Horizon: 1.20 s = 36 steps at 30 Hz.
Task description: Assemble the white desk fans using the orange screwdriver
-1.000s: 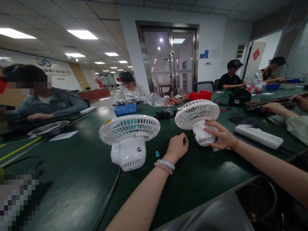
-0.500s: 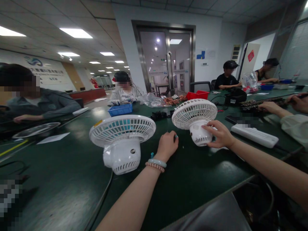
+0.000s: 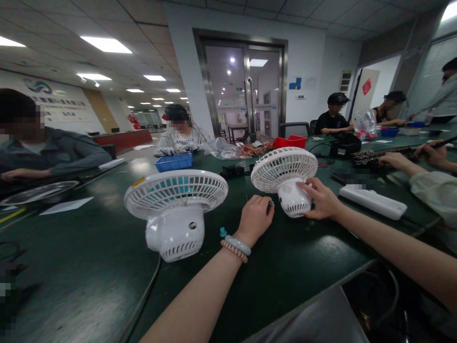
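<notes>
Two small white fans rest on the dark green table (image 3: 285, 267). My right hand (image 3: 323, 200) grips the motor housing of the right fan (image 3: 285, 174), fingers wrapped around it. My left hand (image 3: 255, 218) is curled into a loose fist just left of that fan, pinching something small and dark with a teal tip that I cannot make out. The left fan (image 3: 176, 202), with blue blades behind its grille, stands untouched left of my left forearm. A small teal piece (image 3: 223, 232) lies on the table by my left wrist.
A white power strip (image 3: 373, 202) lies to the right. A neighbour's hands (image 3: 396, 159) work at the far right. Further back are a blue bin (image 3: 174, 162), a red bin (image 3: 291, 141), plastic bags and black parts. Several people sit around the table. A cable (image 3: 143, 297) runs from the left fan.
My view has drifted right, so both fans sit further left in frame. My left hand has edged closer to the right fan. My right hand keeps its hold on the housing.
</notes>
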### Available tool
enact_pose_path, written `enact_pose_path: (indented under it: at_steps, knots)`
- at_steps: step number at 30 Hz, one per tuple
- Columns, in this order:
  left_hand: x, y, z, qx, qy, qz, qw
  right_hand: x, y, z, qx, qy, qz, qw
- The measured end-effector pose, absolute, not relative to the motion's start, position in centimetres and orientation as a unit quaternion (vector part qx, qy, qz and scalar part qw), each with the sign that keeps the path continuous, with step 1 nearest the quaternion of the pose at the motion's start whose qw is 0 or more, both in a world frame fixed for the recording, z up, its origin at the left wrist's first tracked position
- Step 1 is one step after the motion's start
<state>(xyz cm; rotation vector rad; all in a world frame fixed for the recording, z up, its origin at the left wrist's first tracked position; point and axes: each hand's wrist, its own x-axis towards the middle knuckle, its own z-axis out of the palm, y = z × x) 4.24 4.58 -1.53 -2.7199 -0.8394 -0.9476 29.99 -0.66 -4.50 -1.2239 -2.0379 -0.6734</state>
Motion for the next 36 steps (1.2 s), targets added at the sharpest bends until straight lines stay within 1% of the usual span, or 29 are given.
enact_pose_path:
  at_steps: [5, 10, 16, 19, 23, 25, 28, 32, 34, 36]
  knots:
    - [5.0, 4.7, -1.5, -0.914, -0.281, -0.284, 0.067, 30.3, 0.2, -4.8, -0.440, -0.788, -0.237, 0.359]
    - [5.1, 4.9, -1.6, -0.905, -0.284, -0.307, 0.072, 30.6, 0.6, -5.0, -0.428, -0.798, -0.219, 0.364]
    - [5.1, 5.4, -1.8, -0.892, -0.305, -0.315, 0.108, 31.1, 1.5, -4.9, -0.402, -0.813, -0.214, 0.363]
    - [5.1, 5.4, -1.7, -0.891, -0.310, -0.310, 0.119, 31.1, 1.6, -4.5, -0.400, -0.822, -0.227, 0.336]
    - [4.9, 4.9, -1.4, -0.894, -0.310, -0.290, 0.142, 31.2, 0.7, -3.0, -0.409, -0.838, -0.270, 0.242]
    - [4.9, 4.7, -1.3, -0.898, -0.304, -0.278, 0.152, 31.2, 0.2, -1.5, -0.404, -0.833, -0.303, 0.227]
    - [4.9, 4.5, -1.3, -0.904, -0.295, -0.268, 0.154, 30.1, -0.1, 1.8, -0.392, -0.810, -0.350, 0.259]
    - [4.9, 4.6, -1.3, -0.904, -0.301, -0.264, 0.148, 26.3, 0.3, 6.0, -0.348, -0.806, -0.358, 0.317]
    - [4.8, 4.6, -1.4, -0.902, -0.307, -0.264, 0.151, 24.5, 0.6, 6.5, -0.331, -0.804, -0.347, 0.353]
    - [4.7, 4.6, -1.4, -0.899, -0.310, -0.265, 0.157, 23.5, 0.9, 5.7, -0.321, -0.796, -0.343, 0.382]
